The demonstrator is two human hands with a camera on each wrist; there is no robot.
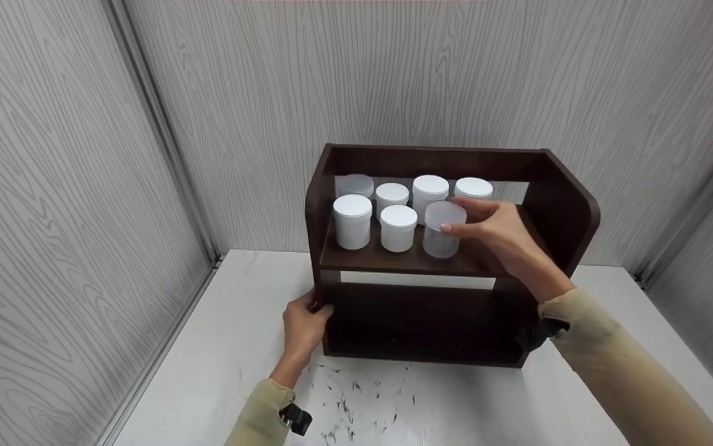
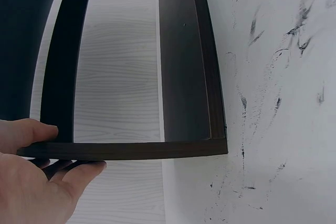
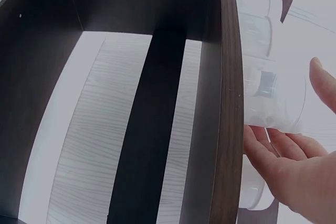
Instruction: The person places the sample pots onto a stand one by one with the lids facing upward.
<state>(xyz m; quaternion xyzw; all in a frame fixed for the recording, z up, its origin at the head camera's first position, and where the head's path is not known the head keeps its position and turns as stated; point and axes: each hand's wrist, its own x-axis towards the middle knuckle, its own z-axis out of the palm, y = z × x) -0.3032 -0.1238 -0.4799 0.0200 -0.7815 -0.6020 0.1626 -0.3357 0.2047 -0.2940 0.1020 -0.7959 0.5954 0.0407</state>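
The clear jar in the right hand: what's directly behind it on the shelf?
Behind the clear jar held by the right hand stand two white-lidded jars, one behind it to the left, another behind the fingers. That jar's body and the shelf beyond are covered.

— What am I wearing on the arms, from where you sit?

— From my end I see long sleeves of a pale beige, soft cloth, on both arms, ending at the wrists. The left sleeve (image 1: 261, 412) lies at 7 o'clock in my head view, the right sleeve (image 1: 622, 365) at 4 o'clock.

— Anything strapped on?

— A small black clip or buckle at the left cuff (image 1: 295, 419), and a black strap at the right cuff (image 1: 539, 332). Both hands are bare: no gloves, no rings that I can make out
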